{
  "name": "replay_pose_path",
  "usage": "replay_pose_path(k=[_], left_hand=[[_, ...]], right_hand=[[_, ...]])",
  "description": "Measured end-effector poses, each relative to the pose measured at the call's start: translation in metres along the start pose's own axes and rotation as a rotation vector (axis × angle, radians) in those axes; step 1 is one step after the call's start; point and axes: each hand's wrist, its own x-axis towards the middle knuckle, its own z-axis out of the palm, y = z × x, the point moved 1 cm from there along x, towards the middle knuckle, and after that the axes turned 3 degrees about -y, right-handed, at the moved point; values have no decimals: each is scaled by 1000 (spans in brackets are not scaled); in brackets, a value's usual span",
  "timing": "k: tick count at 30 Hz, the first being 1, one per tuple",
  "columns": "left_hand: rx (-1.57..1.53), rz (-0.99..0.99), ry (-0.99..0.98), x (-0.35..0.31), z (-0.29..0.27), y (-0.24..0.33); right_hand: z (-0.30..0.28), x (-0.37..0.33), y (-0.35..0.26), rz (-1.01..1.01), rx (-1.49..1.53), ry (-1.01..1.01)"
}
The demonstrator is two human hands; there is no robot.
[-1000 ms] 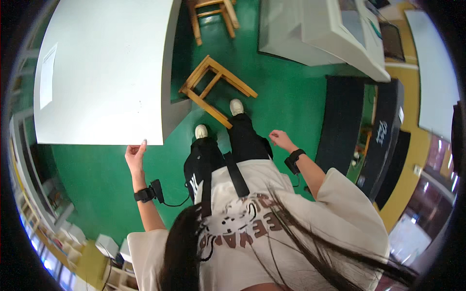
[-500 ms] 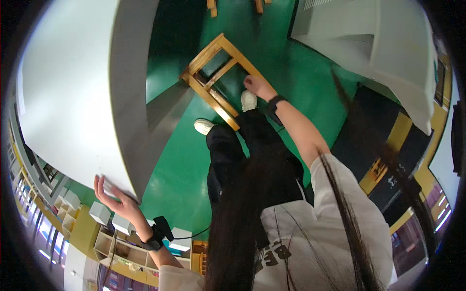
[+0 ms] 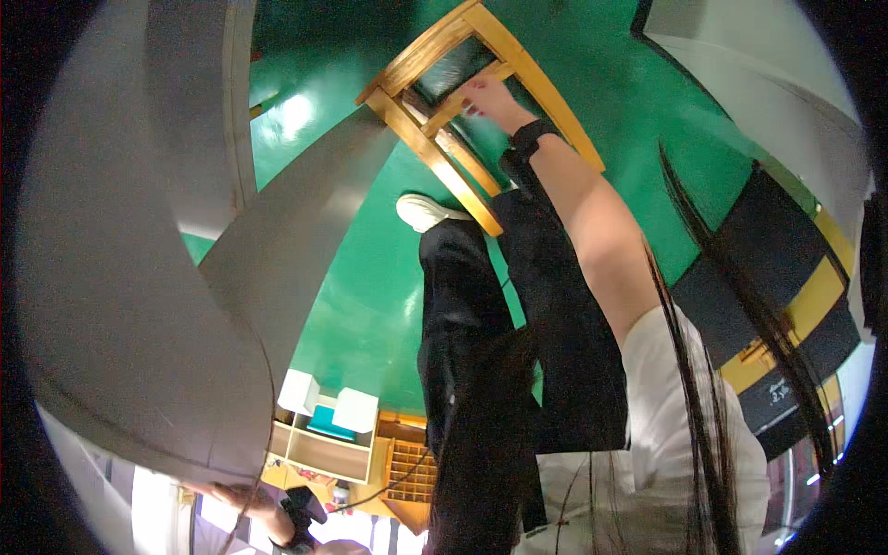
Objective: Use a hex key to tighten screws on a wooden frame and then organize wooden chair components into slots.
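A wooden stool with an open frame and crossbars stands on the green floor ahead of me. Over its middle crossbar is my right hand, with the fingers apart and slightly bent; whether they touch the wood I cannot tell. A black band circles that wrist. At the lower left, my left hand is by the edge of a large grey-white table panel. Its fingers are stretched out and partly lost against the bright background.
A grey support runs from the panel toward the stool. Light shelving with white boxes and a wooden rack stand at the lower left. A pale panel is at the far right, above a black-and-yellow surface.
My view has dipped and come closer to the stool. The right hand has reached from beside the frame to over its crossbar. The left hand appears lower, and the panel's grey side now shows.
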Motion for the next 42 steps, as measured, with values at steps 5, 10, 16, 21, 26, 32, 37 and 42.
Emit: replay_pose_path(k=[5,10,16,21,26,32,37,42], left_hand=[[20,-27,-62,-20,1,1],[45,-54,-110,-18,6,-1],[59,-49,-154,-9,9,-2],[75,-50,-177,-7,5,-4],[57,-40,-184,-6,1,-1],[10,9,-194,-9,-2,-4],[-41,70,-196,-11,-7,1],[-109,164,-233,-8,-8,20]], right_hand=[[-9,54,0,37,211,118],[17,93,-17,-55,448,327],[34,127,-37,303,437,691],[42,126,-48,311,490,919],[31,144,-22,490,440,906],[26,88,-16,234,694,808],[15,29,-34,120,954,813],[24,-27,-49,56,1215,688]])
